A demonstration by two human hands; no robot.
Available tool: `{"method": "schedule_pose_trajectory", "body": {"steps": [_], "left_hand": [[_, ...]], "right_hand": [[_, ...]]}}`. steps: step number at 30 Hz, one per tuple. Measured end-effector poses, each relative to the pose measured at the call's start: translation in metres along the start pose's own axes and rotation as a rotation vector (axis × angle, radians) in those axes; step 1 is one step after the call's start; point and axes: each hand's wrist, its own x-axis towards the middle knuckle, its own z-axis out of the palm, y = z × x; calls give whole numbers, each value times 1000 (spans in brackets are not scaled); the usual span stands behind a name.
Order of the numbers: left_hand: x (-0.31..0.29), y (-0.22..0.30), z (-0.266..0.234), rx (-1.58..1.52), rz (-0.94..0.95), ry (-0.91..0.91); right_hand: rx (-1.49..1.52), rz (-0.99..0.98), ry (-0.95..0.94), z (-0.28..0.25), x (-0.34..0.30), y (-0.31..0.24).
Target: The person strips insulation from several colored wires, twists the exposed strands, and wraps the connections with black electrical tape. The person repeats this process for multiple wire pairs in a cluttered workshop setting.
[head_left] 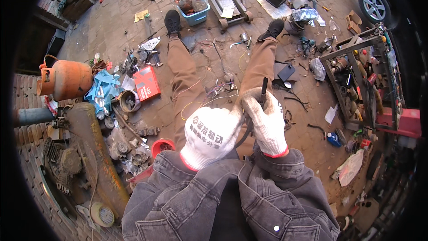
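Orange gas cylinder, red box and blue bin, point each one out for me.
Orange gas cylinder [67,79], head view, on its rounded side.
Red box [146,83], head view, on its top face.
Blue bin [198,14], head view, on its front wall.

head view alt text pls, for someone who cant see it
Seen from above, a seated person's white-gloved left hand and right hand are closed together around a black cable and a dark tool over their brown trousers. Scattered parts, an orange gas cylinder and a red box lie on the brick paving.
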Motion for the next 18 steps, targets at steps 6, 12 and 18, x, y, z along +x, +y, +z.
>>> {"method": "schedule_pose_trajectory", "body": {"steps": [6,12,18], "left_hand": [[1,1,2,-244,-101,98],[0,-3,-5,-553,-371,91],[-4,-3,-10,-631,-452,39]], "right_hand": [[48,-13,-60,-5,8,-7],[-104,-115,-257,-17,9,-13],[-77,-95,-285,-18,5,-6]]}}
